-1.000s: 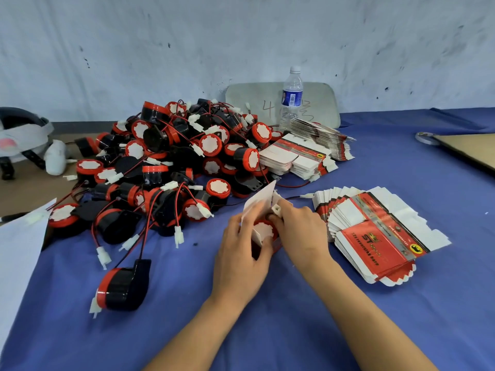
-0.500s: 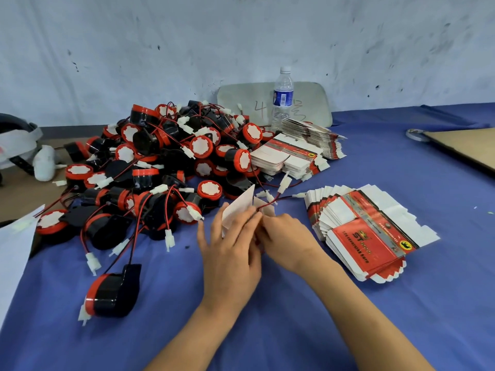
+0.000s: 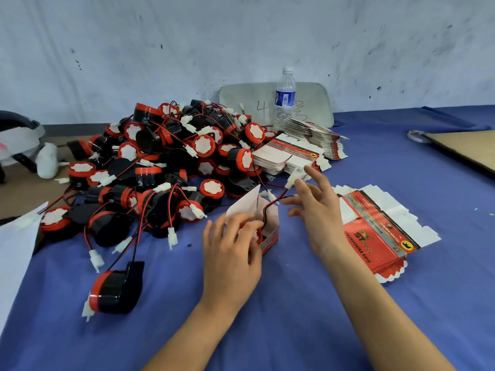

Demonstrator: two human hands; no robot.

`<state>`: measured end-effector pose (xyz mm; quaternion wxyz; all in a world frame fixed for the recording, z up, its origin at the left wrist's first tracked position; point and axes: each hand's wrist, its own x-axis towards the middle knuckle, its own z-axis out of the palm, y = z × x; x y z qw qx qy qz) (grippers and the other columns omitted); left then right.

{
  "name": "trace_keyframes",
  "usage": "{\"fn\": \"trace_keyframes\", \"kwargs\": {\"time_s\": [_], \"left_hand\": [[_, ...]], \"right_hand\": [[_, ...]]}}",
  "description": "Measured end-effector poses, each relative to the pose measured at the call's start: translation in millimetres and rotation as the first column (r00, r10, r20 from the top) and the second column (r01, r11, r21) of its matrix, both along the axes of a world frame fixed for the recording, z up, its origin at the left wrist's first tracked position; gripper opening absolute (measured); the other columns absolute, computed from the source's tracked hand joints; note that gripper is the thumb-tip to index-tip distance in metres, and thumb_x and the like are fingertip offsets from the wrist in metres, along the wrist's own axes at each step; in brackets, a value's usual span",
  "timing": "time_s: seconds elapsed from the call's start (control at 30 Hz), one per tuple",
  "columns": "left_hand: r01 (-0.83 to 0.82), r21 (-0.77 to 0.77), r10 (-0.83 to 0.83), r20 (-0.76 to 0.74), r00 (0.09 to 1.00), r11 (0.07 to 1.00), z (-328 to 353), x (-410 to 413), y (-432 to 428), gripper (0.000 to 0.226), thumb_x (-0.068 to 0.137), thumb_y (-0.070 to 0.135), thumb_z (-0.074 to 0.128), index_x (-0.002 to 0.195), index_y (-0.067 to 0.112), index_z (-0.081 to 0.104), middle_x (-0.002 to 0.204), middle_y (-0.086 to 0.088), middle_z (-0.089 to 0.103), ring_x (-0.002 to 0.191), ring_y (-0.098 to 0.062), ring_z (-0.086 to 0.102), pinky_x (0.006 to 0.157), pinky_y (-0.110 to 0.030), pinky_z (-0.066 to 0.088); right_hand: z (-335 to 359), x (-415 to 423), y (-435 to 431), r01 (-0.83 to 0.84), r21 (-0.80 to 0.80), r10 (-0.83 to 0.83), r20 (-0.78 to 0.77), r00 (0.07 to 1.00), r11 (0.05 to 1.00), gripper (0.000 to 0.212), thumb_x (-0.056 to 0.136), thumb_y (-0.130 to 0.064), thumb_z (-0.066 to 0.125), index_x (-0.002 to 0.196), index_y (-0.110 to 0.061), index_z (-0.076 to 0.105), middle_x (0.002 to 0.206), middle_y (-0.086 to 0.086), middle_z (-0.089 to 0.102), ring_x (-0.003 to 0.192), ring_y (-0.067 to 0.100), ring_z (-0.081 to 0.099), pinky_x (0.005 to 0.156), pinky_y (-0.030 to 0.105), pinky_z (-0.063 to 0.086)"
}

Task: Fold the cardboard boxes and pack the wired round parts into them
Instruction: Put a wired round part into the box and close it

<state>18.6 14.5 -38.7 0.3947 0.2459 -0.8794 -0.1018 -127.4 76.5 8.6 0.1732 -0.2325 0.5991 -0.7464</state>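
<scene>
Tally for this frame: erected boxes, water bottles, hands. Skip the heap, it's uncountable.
erected box: 1
water bottle: 1
hands: 2 (left hand, right hand)
Total: 4

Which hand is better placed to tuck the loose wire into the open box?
The right hand: its open fingers are beside the wire, while the left hand grips the box.

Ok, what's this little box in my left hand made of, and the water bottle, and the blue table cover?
Box: thin cardboard, glossy red print outside, plain matte white inside; the flap stands stiff from a sharp crease. Bottle: likely clear plastic, see-through with a blue label. Cover: probably cloth, matte, with soft wrinkles near the far edge.
</scene>
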Motion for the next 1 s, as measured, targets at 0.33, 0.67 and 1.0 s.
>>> {"fn": "trace_keyframes", "kwargs": {"time_s": [0.33, 0.67, 1.0], "left_hand": [[0.076, 0.09, -0.071, -0.057, 0.996, 0.993, 2, 1, 1, 0.05, 0.083, 0.001, 0.055, 0.131, 0.015, 0.055, 0.14, -0.003, 0.049, 0.13, -0.022, 0.042, 0.104, -0.046, 0.043], [0.162, 0.213, -0.13, -0.157, 0.979, 0.963, -2, 0, -4, 0.077, 0.085, -0.007, 0.06, 0.149, 0.021, 0.028, 0.153, 0.015, 0.026, 0.14, -0.011, 0.03, 0.102, 0.0, 0.021], [0.2, 0.204, -0.165, -0.176, 0.971, 0.958, -6, -1, -5, 0.091, 0.085, -0.005, 0.06, 0.146, 0.045, 0.014, 0.143, 0.039, 0.02, 0.107, -0.04, 0.057, 0.089, -0.018, 0.046]], "right_hand": [[10, 7, 4, -0.078, -0.082, 0.057, -0.23, 0.972, 0.994, 0.014, 0.088, -0.001, 0.066, 0.093, -0.013, 0.059, 0.072, -0.005, 0.067, 0.059, 0.016, 0.065, 0.059, 0.022, 0.053], [3, 27, -1, 0.055, 0.391, 0.287, -0.756, 0.588, 0.919, 0.01, 0.087, -0.009, 0.068, 0.089, -0.003, 0.06, 0.078, 0.003, 0.063, 0.069, 0.021, 0.058, 0.067, 0.036, 0.05], [-3, 29, -4, 0.327, 0.612, 0.436, -0.766, 0.473, 0.72, 0.015, 0.096, -0.01, 0.051, 0.108, -0.007, 0.058, 0.101, 0.007, 0.047, 0.087, 0.029, 0.054, 0.066, 0.03, 0.038]]}}
